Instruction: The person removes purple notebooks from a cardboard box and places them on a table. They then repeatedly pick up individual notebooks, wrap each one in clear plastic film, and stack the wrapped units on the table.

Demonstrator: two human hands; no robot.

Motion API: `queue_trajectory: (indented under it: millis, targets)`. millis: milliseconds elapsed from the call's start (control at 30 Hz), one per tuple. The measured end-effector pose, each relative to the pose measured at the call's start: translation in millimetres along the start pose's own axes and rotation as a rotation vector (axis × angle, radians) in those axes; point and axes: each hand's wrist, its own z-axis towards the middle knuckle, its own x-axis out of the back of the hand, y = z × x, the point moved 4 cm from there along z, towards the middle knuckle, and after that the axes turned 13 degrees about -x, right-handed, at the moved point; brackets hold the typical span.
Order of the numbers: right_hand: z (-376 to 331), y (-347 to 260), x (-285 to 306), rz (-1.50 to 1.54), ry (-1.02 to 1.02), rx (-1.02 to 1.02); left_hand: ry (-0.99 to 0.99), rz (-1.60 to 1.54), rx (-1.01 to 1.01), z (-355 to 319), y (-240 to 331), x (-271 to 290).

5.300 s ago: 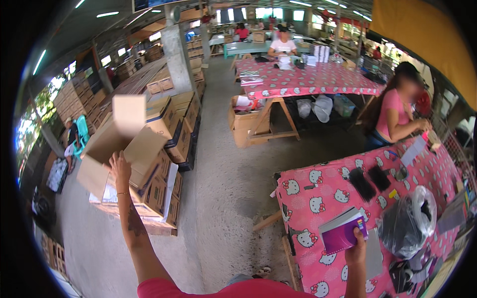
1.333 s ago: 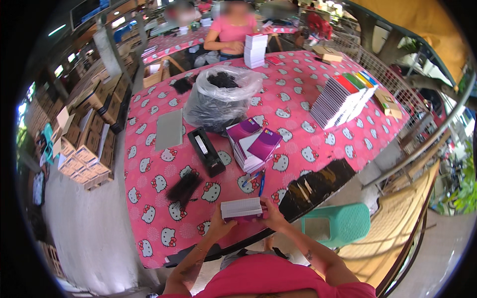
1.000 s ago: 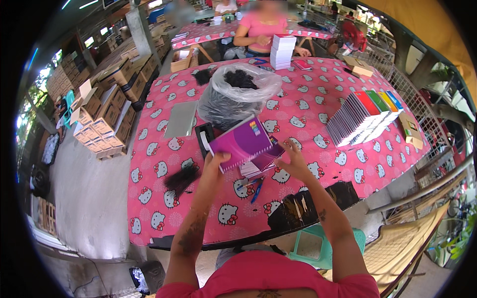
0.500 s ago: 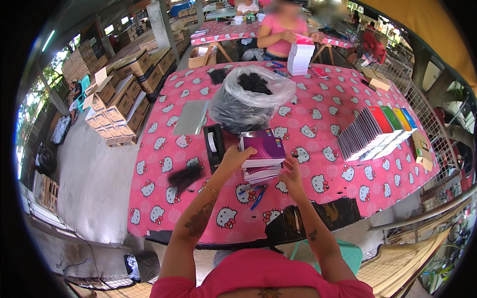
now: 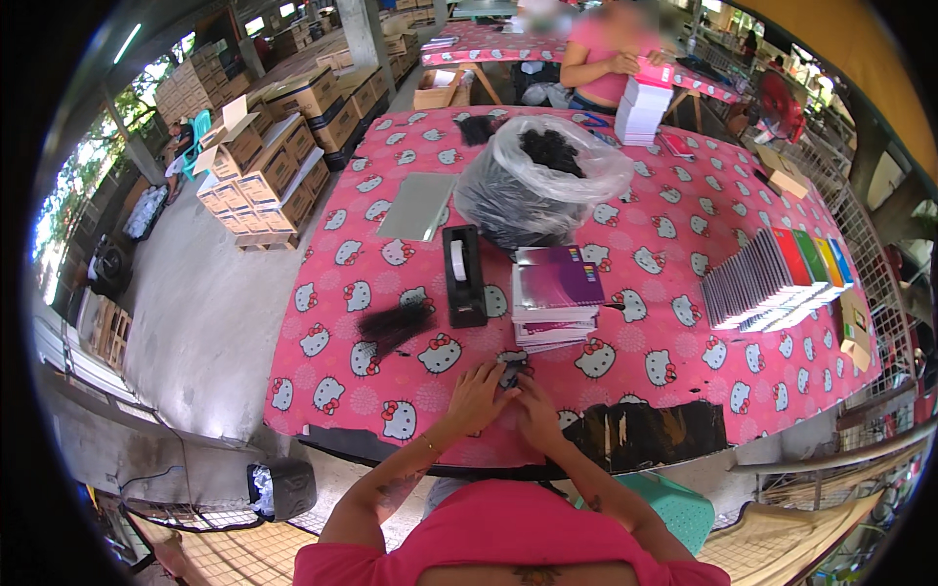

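Note:
Close to the near table edge, my left hand (image 5: 477,398) and my right hand (image 5: 538,418) come together, fingers bent and thumbs close. Both are closed around a small dark blue-grey thing (image 5: 511,372), mostly covered by my fingers, so its kind is unclear. Just beyond them lies a stack of purple-covered notebooks (image 5: 557,283), slightly uneven at its lower part and touched by neither hand. Left of the stack stands a black tape dispenser (image 5: 465,293) with a pale roll. A bundle of thin black strands (image 5: 394,326) lies beside the dispenser.
Behind the stack is a clear plastic bag (image 5: 528,200) full of black strands. Clear sheets (image 5: 417,206) lie to its left. Spiral notebooks (image 5: 757,283) in several colours stand at right, near a small carton (image 5: 854,332). Across the table, a person in pink handles a tall notebook stack (image 5: 642,109).
Both hands have let go of the purple notebook stack and drawn back toward me, where blue-handled pliers lay. Those pliers no longer show plainly. The view has shifted, moving the scene rightward.

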Motion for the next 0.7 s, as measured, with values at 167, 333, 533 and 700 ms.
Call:
queue_trajectory:
  millis: [167,333,533,700]
  targets:
    - [20,-33,64,0.073,0.206,0.000,-0.129,0.098,0.014,-49,-41,14]
    - [80,-117,151,-0.515,0.526,0.257,0.222,0.138,0.117,-45,-98,75]
    - [112,-80,158,-0.545,0.290,0.369,0.119,0.401,0.171,-38,-156,53]
    - [126,-82,177,-0.392,0.109,0.436,0.147,0.425,0.229,-34,-147,57]
